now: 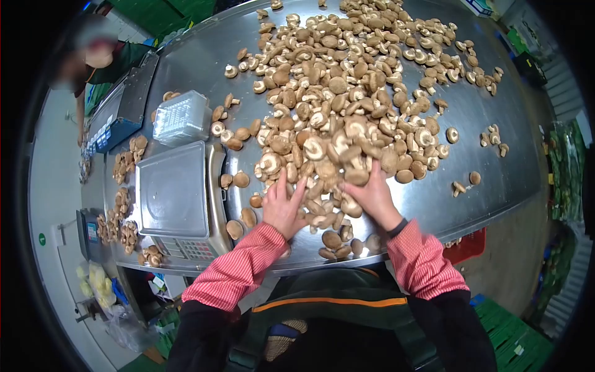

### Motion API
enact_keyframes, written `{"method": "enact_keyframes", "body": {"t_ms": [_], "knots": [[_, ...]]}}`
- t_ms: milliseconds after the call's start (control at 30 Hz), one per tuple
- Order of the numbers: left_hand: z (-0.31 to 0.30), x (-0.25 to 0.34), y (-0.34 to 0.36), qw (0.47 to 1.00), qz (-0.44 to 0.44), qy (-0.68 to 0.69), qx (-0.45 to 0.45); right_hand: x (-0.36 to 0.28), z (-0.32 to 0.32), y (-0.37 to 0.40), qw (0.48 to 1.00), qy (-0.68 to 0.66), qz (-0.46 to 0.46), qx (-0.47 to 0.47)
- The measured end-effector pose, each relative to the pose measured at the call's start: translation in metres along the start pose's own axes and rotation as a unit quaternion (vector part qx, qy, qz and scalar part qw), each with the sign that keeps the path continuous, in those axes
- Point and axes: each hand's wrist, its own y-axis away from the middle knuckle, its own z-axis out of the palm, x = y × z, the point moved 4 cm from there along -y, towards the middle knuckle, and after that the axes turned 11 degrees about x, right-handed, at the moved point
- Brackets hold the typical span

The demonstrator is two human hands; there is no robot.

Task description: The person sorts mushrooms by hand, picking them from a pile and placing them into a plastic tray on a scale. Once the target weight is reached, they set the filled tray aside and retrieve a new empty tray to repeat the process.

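We find the mushrooms (338, 105) lying loose in a broad heap on the steel table (514, 161), with the near edge of the heap under both hands. The left hand (282, 209) and the right hand (372, 195) lie palm down on the caps with fingers spread. They are set apart from each other, and neither is closed on anything we can see. We judge the mushrooms light, each easily lifted with two or three fingers, and soft enough to bruise or lose a stem under pressure. The caps look dry rather than slippery, though they will roll and slide freely on the smooth steel. In our judgement the best hold is a gentle pinch across the cap rim, or a cupped palm under several at once, never by the stem alone. As to containers, a clear punnet (181, 116) stands just behind the scale (173, 189) to the left, and we cannot tell what is in it through the plastic. A red crate (468, 246) shows below the table's near edge, its contents hidden. Small piles (127, 204) of mushrooms lie left of the scale, in no container. A second person (124, 59) stands at the far left corner, well apart from the hands
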Motion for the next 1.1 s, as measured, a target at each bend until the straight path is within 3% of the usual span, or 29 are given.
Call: {"method": "enact_keyframes", "body": {"t_ms": [33,67,100,133,167,200,233,300,367,433,500,533,633,767,867,1100], "knots": [[-0.002,0.003,-0.012,1.0,-0.018,0.011,0.005,0.001,0.008,-0.012,1.0,-0.019,-0.014,0.012],[-0.013,0.012,-0.03,0.998,-0.042,0.009,-0.049,-0.008,0.008,-0.025,0.994,-0.105,0.029,0.008],[-0.018,0.015,-0.046,0.997,-0.054,0.03,-0.041,-0.018,0.008,-0.041,0.979,-0.19,0.07,0.003],[-0.021,0.016,-0.061,0.996,-0.064,0.051,-0.033,-0.007,0.012,-0.061,0.985,-0.146,0.09,-0.027],[-0.025,0.015,-0.073,0.994,-0.074,0.072,-0.026,-0.035,0.001,-0.068,0.972,-0.169,0.156,-0.047],[-0.03,0.013,-0.084,0.989,-0.096,0.112,-0.023,-0.037,0.0,-0.084,0.973,-0.2,0.107,-0.039],[-0.036,0.01,-0.096,0.981,-0.116,0.152,-0.019,-0.068,-0.021,-0.084,0.967,-0.181,0.168,-0.059],[-0.044,0.004,-0.111,0.971,-0.106,0.214,-0.001,-0.075,-0.039,-0.101,0.979,-0.142,0.142,-0.029],[-0.056,-0.008,-0.113,0.964,-0.051,0.259,0.026,-0.078,-0.065,-0.1,0.999,0.027,0.043,-0.004],[-0.07,-0.024,-0.091,0.969,-0.049,0.24,0.031,-0.073,-0.084,-0.09,0.992,0.109,-0.056,0.021],[-0.079,-0.046,-0.05,0.976,-0.079,0.201,0.018,-0.054,-0.099,-0.048,0.982,0.106,-0.148,0.045],[-0.078,-0.06,-0.025,0.984,-0.05,0.167,0.037,-0.04,-0.106,-0.025,0.984,0.148,-0.1,0.009],[-0.076,-0.084,0.044,0.991,-0.066,0.062,-0.094,0.005,-0.117,0.051,0.96,0.257,0.058,-0.094],[-0.072,-0.075,0.082,0.978,0.018,-0.085,-0.192,0.019,-0.087,0.129,0.936,0.302,0.03,-0.176],[-0.058,-0.071,0.079,0.962,-0.014,-0.14,-0.235,-0.009,-0.053,0.146,0.946,0.287,-0.069,-0.132],[-0.051,-0.065,0.069,0.956,-0.024,-0.136,-0.258,-0.017,-0.012,0.137,0.966,0.188,-0.018,-0.175]]}}
